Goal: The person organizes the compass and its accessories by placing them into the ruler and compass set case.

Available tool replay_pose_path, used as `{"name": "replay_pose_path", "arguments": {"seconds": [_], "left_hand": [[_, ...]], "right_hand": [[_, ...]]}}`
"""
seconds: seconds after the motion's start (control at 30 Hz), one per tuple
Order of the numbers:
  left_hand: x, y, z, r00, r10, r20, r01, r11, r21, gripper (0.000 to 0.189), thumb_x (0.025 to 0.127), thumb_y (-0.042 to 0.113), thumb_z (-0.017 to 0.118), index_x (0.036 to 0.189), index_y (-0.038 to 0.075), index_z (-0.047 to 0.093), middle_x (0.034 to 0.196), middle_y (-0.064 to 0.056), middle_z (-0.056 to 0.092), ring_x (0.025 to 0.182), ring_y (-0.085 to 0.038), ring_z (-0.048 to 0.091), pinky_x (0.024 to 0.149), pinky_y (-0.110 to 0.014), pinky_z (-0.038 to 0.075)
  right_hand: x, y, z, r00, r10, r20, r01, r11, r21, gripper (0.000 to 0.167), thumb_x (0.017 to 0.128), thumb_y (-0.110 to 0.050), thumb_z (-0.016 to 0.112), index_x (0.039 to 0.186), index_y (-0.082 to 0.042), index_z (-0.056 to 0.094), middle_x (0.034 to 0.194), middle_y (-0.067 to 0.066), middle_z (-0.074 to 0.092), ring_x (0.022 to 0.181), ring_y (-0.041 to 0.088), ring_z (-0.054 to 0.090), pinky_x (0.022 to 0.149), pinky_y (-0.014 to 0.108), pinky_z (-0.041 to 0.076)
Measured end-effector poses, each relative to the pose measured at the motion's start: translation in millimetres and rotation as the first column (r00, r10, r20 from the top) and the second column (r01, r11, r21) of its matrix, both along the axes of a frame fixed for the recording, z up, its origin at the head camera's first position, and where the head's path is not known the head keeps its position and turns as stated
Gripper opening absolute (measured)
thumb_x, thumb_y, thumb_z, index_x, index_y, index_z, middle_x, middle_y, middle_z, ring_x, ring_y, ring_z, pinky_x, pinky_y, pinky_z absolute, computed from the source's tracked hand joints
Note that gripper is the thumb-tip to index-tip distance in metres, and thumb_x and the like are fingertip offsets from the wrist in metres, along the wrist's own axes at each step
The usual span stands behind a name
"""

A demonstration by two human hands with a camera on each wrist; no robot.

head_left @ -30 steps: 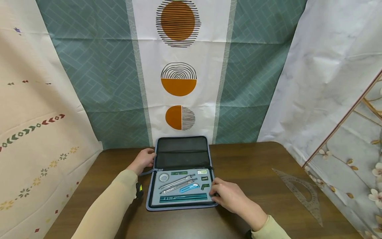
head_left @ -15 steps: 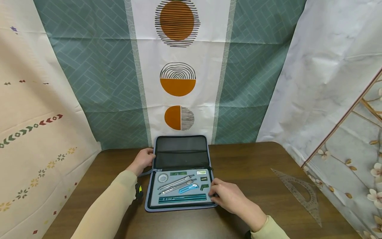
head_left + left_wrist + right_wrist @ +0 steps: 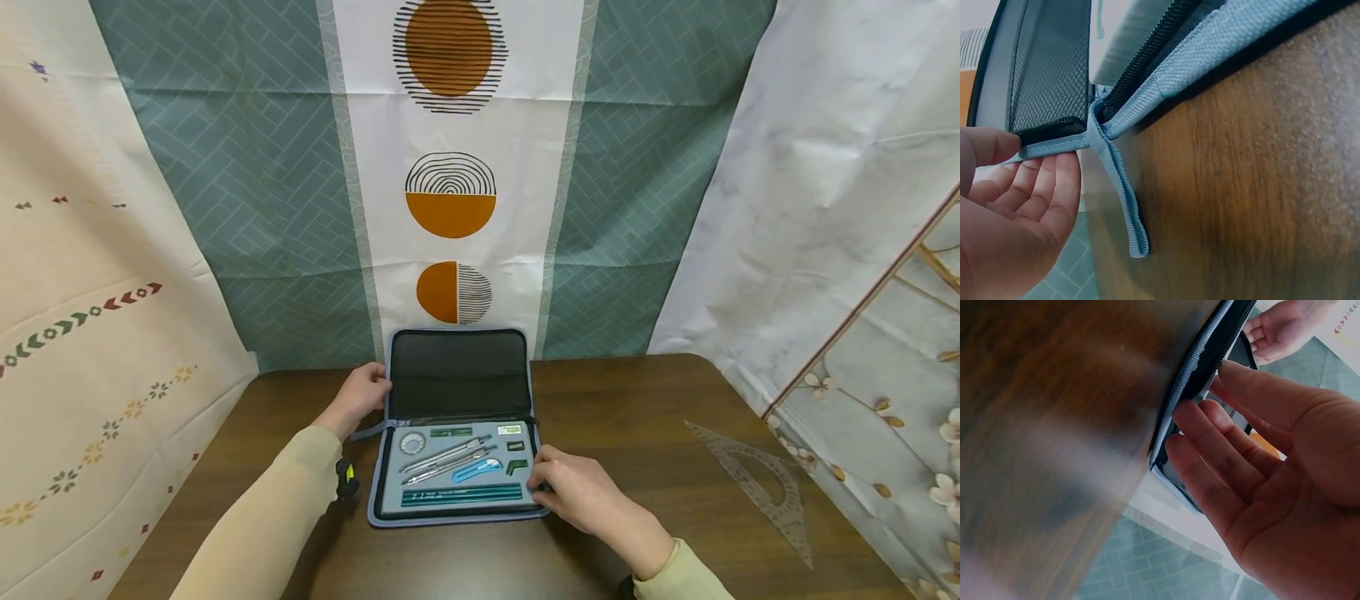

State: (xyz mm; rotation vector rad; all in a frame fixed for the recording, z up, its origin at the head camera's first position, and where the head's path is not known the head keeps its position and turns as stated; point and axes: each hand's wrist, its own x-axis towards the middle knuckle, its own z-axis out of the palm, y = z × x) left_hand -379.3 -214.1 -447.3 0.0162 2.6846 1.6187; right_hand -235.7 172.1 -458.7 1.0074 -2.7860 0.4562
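An unzipped blue-edged stationery case (image 3: 459,375) lies spread on the table, its dark lid raised at the back. My left hand (image 3: 357,398) pinches the lid's left edge between thumb and fingers, beside a fabric loop (image 3: 1119,187). At the lower right edge, my right hand (image 3: 573,487) holds the case's rim, thumb by the zipper (image 3: 1230,347) and fingertips against the side. In the grey tray (image 3: 392,496) sit two green pencils (image 3: 461,497), a silver compass (image 3: 446,461), a blue utility knife (image 3: 477,470), a round white disc (image 3: 412,443), an eraser (image 3: 509,430) and a sharpener (image 3: 516,446).
A clear plastic protractor set square (image 3: 753,483) lies on the brown table (image 3: 637,408) to the right. A patterned cloth (image 3: 450,208) hangs right behind the table's far edge, with further cloths on both sides.
The lid has tilted up from its flatter lie, its far edge rising along with my left hand. My right hand stays at the case's right edge.
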Motion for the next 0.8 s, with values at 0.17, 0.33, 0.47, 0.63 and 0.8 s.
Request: {"name": "replay_pose_path", "arguments": {"seconds": [0.17, 0.33, 0.47, 0.63, 0.8], "left_hand": [[5.0, 0.6, 0.4, 0.998, -0.005, -0.058, 0.004, 1.000, -0.028, 0.032, 0.106, 0.001, 0.052, 0.135, -0.011, 0.058, 0.115, -0.020, 0.061, 0.099, -0.030, 0.062, 0.084, -0.042, 0.060], [10.8, 0.9, -0.6, 0.992, -0.006, -0.130, -0.007, 0.995, -0.101, 0.026, 0.106, 0.001, 0.052, 0.131, -0.005, 0.056, 0.110, -0.018, 0.060, 0.090, -0.028, 0.062, 0.077, -0.038, 0.055], [13.8, -0.1, -1.5, 0.987, 0.006, -0.159, -0.031, 0.988, -0.154, 0.024, 0.107, 0.002, 0.053, 0.131, -0.001, 0.055, 0.111, -0.017, 0.060, 0.088, -0.029, 0.062, 0.075, -0.038, 0.050], [19.6, -1.4, -0.3, 0.983, 0.016, -0.184, -0.051, 0.982, -0.184, 0.022, 0.110, 0.007, 0.054, 0.131, -0.002, 0.056, 0.117, -0.020, 0.062, 0.097, -0.033, 0.062, 0.084, -0.047, 0.051], [29.2, -0.1, 3.1, 0.975, 0.018, -0.221, -0.064, 0.977, -0.201, 0.019, 0.112, 0.009, 0.054, 0.129, 0.000, 0.056, 0.119, -0.021, 0.062, 0.102, -0.036, 0.059, 0.089, -0.051, 0.051]], "right_hand": [[0.0, 1, 0.3, 1.000, -0.010, 0.013, 0.010, 1.000, 0.009, 0.015, 0.089, -0.010, 0.094, 0.099, -0.017, 0.086, 0.104, -0.007, 0.065, 0.085, 0.007, 0.068, 0.075, 0.034, 0.062], [-0.7, 0, 0.9, 1.000, -0.007, 0.024, 0.007, 1.000, 0.007, 0.014, 0.089, -0.010, 0.093, 0.098, -0.018, 0.085, 0.104, -0.007, 0.065, 0.085, 0.007, 0.067, 0.075, 0.034, 0.061], [-0.7, -1, 1.7, 1.000, -0.008, 0.027, 0.008, 1.000, 0.008, 0.014, 0.089, -0.010, 0.093, 0.098, -0.018, 0.085, 0.103, -0.007, 0.065, 0.085, 0.007, 0.067, 0.075, 0.033, 0.061], [0.0, -1, 3.4, 0.999, -0.010, 0.034, 0.010, 1.000, 0.011, 0.014, 0.089, -0.009, 0.093, 0.098, -0.018, 0.085, 0.103, -0.007, 0.065, 0.084, 0.007, 0.066, 0.076, 0.033, 0.061], [0.0, -1, 5.1, 0.999, -0.009, 0.043, 0.009, 1.000, 0.008, 0.014, 0.089, -0.009, 0.093, 0.098, -0.017, 0.085, 0.104, -0.006, 0.066, 0.085, 0.007, 0.066, 0.076, 0.034, 0.062]]}}
